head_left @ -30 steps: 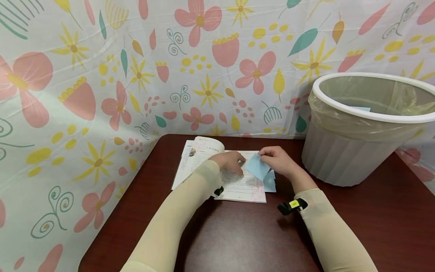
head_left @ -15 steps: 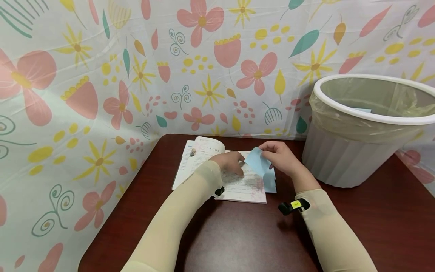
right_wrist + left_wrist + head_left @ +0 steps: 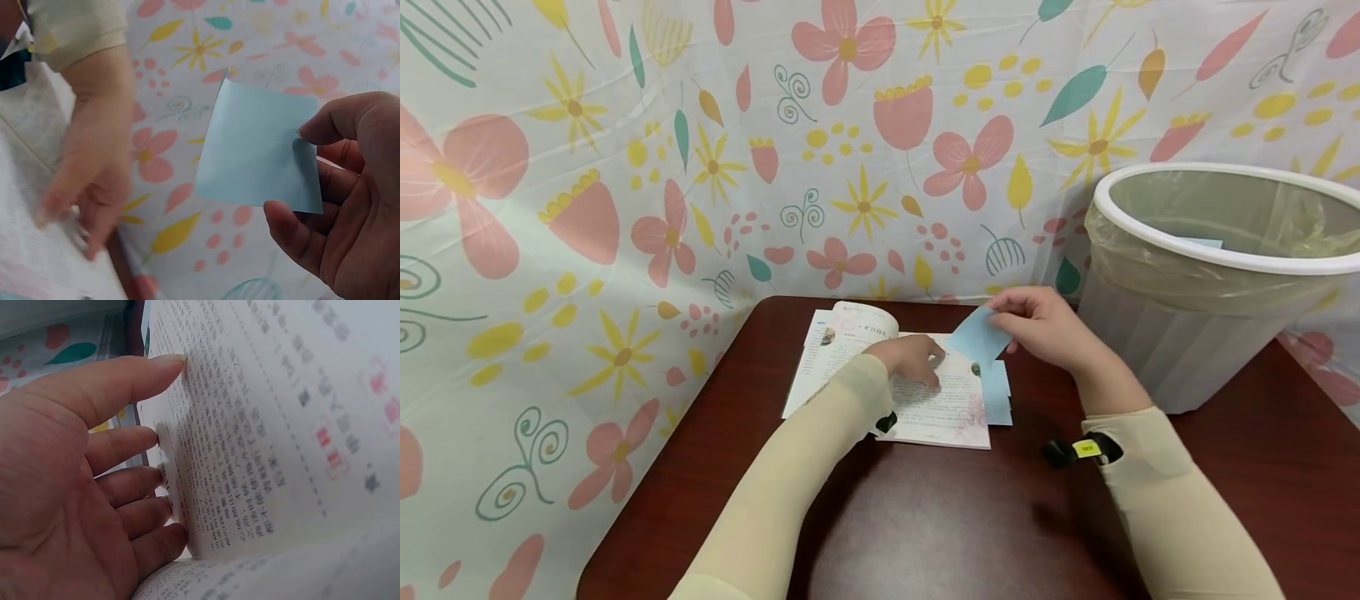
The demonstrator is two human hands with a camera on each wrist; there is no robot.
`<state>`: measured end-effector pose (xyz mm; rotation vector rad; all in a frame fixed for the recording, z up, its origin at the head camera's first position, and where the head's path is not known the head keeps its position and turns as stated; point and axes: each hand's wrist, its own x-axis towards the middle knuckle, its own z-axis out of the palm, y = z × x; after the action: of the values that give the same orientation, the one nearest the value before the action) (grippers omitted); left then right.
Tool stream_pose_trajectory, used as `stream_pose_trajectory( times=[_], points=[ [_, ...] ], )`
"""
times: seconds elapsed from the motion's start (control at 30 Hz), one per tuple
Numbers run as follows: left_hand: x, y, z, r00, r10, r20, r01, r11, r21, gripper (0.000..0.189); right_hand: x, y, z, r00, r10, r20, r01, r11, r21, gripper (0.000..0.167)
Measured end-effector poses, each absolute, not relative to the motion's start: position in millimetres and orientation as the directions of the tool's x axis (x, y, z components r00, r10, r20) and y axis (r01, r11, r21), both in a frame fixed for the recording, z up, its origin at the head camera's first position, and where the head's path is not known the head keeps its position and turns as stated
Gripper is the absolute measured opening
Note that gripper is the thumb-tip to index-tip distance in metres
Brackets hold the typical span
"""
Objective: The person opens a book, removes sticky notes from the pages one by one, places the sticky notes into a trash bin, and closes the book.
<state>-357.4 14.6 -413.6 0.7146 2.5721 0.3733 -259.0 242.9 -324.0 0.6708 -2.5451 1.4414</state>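
An open book (image 3: 936, 421) with printed text lies on the dark table. My left hand (image 3: 913, 360) rests on its right page, fingers loosely spread; in the left wrist view the thumb and fingertips (image 3: 169, 367) touch the printed paper. Between thumb and fingers my right hand (image 3: 1048, 329) pinches a light blue sticky note (image 3: 256, 150) by one side. The note is a flat square, raised over the book's upper right corner. More blue sticky notes (image 3: 997, 400) stick out past the right edge of the book.
A grey wastebasket (image 3: 1195, 350) with a white rim and clear yellowish liner stands on the right of the table (image 3: 940, 517). A bit of blue paper (image 3: 1208, 242) shows inside it. A flowered curtain (image 3: 715, 208) hangs behind and to the left.
My right hand has lifted the blue sticky note up and to the right, away from the notes at the book's edge. The left hand has stayed on the page.
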Motion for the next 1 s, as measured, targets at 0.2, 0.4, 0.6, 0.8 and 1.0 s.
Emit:
stream_pose_trajectory(
  times=[0.2,0.4,0.6,0.8,1.0],
  points=[
    [-360.3,12.9,-411.7,-0.758,0.552,-0.346,0.425,0.822,0.379,0.071,-249.1,251.8,-271.6,-0.83,-0.379,0.409,-0.554,0.481,-0.679,0.012],
    [-361.1,12.2,-412.0,-0.758,0.548,-0.354,0.423,0.826,0.372,0.072,-242.6,263.3,-215.5,-0.817,-0.388,0.427,-0.576,0.591,-0.565,0.013],
    [-360.4,9.7,-412.1,-0.771,0.533,-0.35,0.406,0.833,0.375,0.071,-244.6,283.1,-160.3,-0.844,-0.372,0.386,-0.533,0.657,-0.533,0.012],
    [-360.6,7.0,-413.7,-0.778,0.531,-0.335,0.41,0.834,0.37,0.071,-261.5,312.4,-113.7,-0.859,-0.277,0.43,-0.502,0.623,-0.6,0.02],
    [-358.2,5.7,-411.6,-0.773,0.537,-0.336,0.409,0.828,0.382,0.071,-285.9,352.6,-82.1,-0.869,-0.174,0.463,-0.481,0.514,-0.71,0.026]
  ],
)
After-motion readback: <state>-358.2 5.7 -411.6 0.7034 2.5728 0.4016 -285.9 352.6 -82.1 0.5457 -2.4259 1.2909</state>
